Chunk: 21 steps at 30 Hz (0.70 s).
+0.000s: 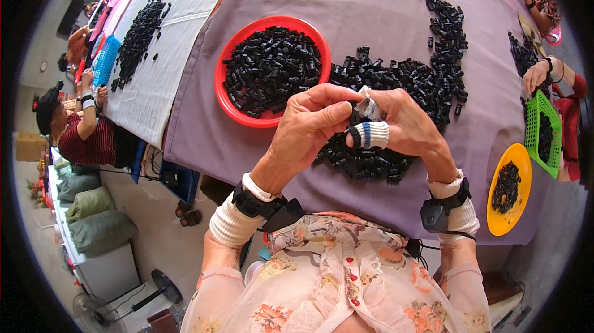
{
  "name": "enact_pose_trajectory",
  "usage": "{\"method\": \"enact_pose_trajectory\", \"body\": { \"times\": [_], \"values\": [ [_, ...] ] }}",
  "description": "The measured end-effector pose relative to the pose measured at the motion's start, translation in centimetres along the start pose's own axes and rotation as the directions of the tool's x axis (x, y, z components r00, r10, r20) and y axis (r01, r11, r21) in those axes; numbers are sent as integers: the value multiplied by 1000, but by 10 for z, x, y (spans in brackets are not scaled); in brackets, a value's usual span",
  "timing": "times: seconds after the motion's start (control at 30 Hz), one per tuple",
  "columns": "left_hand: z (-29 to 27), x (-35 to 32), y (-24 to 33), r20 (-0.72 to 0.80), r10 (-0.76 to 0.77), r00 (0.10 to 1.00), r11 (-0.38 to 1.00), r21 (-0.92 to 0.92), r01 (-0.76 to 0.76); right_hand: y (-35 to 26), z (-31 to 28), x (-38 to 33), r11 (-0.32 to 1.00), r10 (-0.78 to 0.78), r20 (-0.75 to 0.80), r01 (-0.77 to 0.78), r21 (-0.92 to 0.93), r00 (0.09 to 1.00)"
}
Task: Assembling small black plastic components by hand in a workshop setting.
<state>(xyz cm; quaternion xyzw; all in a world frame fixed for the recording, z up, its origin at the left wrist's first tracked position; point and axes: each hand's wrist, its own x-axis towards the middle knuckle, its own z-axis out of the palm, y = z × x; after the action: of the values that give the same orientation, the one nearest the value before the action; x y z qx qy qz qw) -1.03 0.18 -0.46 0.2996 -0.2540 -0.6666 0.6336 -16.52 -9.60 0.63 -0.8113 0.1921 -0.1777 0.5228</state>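
Note:
My left hand (307,130) is closed, thumb and forefinger pinched together beside my right hand. Its fingertips meet a whitish-grey wrap (369,109) on my right forefinger; whether they grip the wrap or a small piece is hidden. My right hand (408,124) is curled, its thumb in a white knitted finger cover (371,135) with blue and black stripes. What its fingers hold, if anything, I cannot make out. Beneath both hands lies a heap of small black cylindrical parts (396,79). Just left of them stands a red basin (221,89) filled with the same parts (272,67).
A purple-grey cloth (204,141) covers the table. On the right are a yellow plate (523,200) with black bits and a green basket (533,129) near another person's hand (537,76). At the left, people sit around a white-covered table (179,24) with more black parts.

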Motion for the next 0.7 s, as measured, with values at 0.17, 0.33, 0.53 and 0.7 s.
{"method": "enact_pose_trajectory", "body": {
  "times": [0.17,0.33,0.53,0.7],
  "values": [
    [1,0,-1,-30,18,999,999,45,-16,1,3,-1,998,24,1,-24,52,1000],
    [3,1,1,-7,4,1000,1000,23,-4,1,1,-2,995,17,-41,-13,98,999],
    [2,0,-1,-32,7,999,1000,30,-6,3,3,-1,998,21,1,-21,51,1000],
    [2,0,-1,-50,16,999,995,99,-11,4,6,-2,998,7,-18,-6,63,1000]
  ]
}}
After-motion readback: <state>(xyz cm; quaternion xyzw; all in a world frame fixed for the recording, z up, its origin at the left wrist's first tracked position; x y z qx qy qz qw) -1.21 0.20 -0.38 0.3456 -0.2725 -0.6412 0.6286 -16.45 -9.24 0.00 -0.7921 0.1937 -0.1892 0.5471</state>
